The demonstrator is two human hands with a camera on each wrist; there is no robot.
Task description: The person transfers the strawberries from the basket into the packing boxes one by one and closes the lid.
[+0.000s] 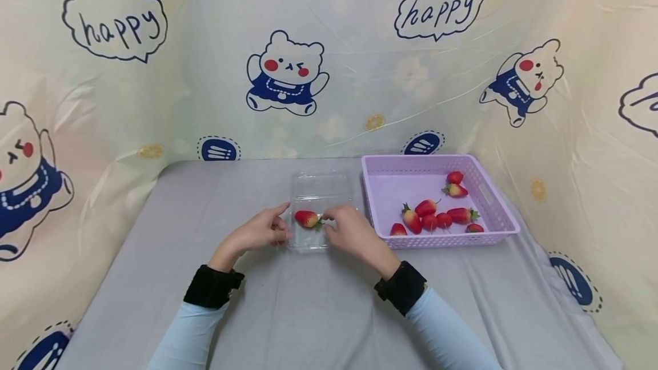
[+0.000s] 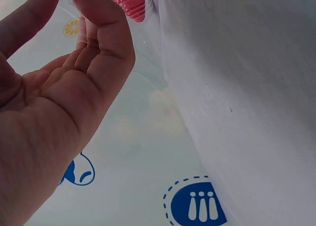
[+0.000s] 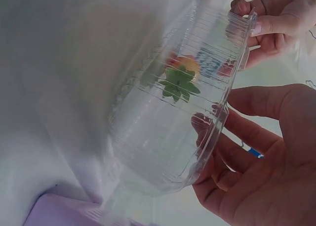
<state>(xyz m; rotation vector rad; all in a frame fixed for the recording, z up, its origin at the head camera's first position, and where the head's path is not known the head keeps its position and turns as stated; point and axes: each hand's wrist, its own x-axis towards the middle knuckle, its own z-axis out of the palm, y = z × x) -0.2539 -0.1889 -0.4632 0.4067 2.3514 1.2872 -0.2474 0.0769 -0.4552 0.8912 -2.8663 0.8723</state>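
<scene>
A clear plastic box (image 1: 308, 242) stands on the table with its hinged lid (image 1: 321, 183) raised at the back. One red strawberry (image 1: 305, 218) lies inside, its green leaves (image 3: 180, 82) toward the right. My left hand (image 1: 261, 229) pinches the box's left rim between thumb and fingers, as the right wrist view shows. Over the box's right side is my right hand (image 1: 354, 233), fingers loosely bent by the strawberry's leaves, nothing held between them. Some of its fingertips show through the clear wall in the right wrist view.
To the right of the box stands a lilac basket (image 1: 382, 190) with several strawberries (image 1: 411, 219), most near its front wall. A grey cloth (image 1: 288, 313) covers the table. Behind and at the sides hangs a printed curtain (image 1: 360, 90).
</scene>
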